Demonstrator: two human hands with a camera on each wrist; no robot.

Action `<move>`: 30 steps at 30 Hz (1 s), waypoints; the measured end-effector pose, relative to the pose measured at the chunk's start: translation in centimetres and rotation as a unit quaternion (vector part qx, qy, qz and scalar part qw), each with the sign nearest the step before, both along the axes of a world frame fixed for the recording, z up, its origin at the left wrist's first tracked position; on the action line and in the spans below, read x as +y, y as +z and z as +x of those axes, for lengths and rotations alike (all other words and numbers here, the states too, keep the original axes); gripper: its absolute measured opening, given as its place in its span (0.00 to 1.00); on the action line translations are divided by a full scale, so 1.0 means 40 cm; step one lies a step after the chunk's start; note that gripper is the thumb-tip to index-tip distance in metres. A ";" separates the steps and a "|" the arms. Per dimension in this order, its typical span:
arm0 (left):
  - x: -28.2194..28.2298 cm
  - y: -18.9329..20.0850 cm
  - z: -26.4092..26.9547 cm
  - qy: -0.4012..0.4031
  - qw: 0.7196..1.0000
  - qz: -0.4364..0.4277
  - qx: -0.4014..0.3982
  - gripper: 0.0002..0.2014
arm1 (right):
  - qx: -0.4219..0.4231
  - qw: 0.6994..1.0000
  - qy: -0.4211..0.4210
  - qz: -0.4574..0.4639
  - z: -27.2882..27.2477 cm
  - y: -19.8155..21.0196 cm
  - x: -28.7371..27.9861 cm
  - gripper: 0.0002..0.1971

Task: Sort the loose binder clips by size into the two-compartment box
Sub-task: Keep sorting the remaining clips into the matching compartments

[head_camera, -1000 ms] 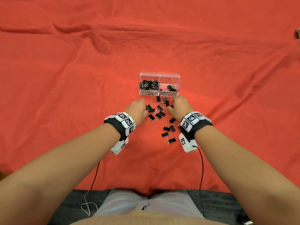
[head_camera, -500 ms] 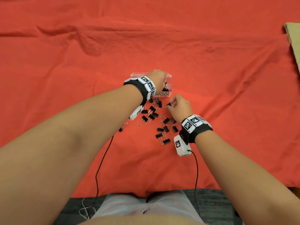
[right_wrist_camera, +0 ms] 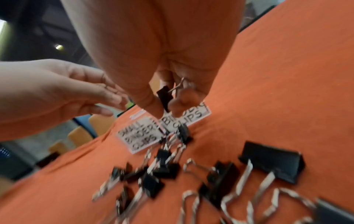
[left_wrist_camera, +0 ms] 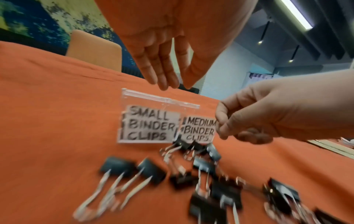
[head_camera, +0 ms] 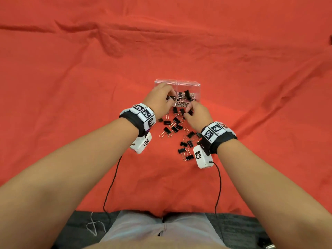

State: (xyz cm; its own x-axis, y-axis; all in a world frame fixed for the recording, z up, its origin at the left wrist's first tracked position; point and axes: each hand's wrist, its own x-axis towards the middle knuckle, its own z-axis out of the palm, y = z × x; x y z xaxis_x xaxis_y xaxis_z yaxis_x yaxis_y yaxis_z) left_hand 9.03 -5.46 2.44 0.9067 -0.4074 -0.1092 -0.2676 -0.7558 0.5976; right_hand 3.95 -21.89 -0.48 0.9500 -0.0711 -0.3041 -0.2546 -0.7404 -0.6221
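A clear two-compartment box [head_camera: 186,84] stands on the red cloth, labelled "SMALL BINDER CLIPS" [left_wrist_camera: 149,124] on the left and "MEDIUM BINDER CLIPS" [left_wrist_camera: 198,128] on the right. Black clips lie in both compartments. My left hand [head_camera: 169,97] hovers over the small side, fingers [left_wrist_camera: 162,72] straight and pointing down, holding nothing. My right hand [head_camera: 187,112] is just in front of the medium label and pinches a black binder clip [right_wrist_camera: 164,97] between thumb and fingertips. Several loose clips [head_camera: 175,127] lie scattered in front of the box, between my wrists.
More loose clips [head_camera: 186,146] lie close to my right wrist camera [head_camera: 202,157]. Two black cables [head_camera: 111,184] trail from the wrists over the cloth's near edge to my lap. Wrinkled red cloth [head_camera: 89,69] spreads on all sides.
Both hands left the clip pile. The left went up over the box and now hangs above the small side with straight fingers. The right hand rose toward the medium side holding a clip.
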 end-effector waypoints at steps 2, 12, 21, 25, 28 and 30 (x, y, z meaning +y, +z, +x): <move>0.067 -0.026 -0.038 -0.003 0.998 0.048 0.048 0.05 | -0.008 0.999 0.014 -0.029 -0.008 -0.013 0.019 0.03; 0.235 -0.100 -0.139 -0.050 0.958 0.254 0.121 0.21 | 0.039 0.994 0.006 -0.102 -0.033 -0.053 0.040 0.11; 0.210 -0.126 -0.154 -0.064 0.965 0.205 0.148 0.17 | -0.019 0.999 -0.044 0.023 0.018 0.044 -0.009 0.05; 0.175 -0.113 -0.134 -0.015 0.979 0.162 0.125 0.15 | -0.056 0.996 -0.052 -0.033 0.101 0.086 -0.024 0.05; 0.147 -0.109 -0.113 0.040 0.987 0.101 0.118 0.09 | -0.048 0.994 -0.005 -0.094 0.139 0.090 -0.016 0.08; 0.133 -0.110 -0.101 0.064 0.990 0.070 0.106 0.05 | -0.046 0.992 0.025 -0.116 0.147 0.091 -0.010 0.10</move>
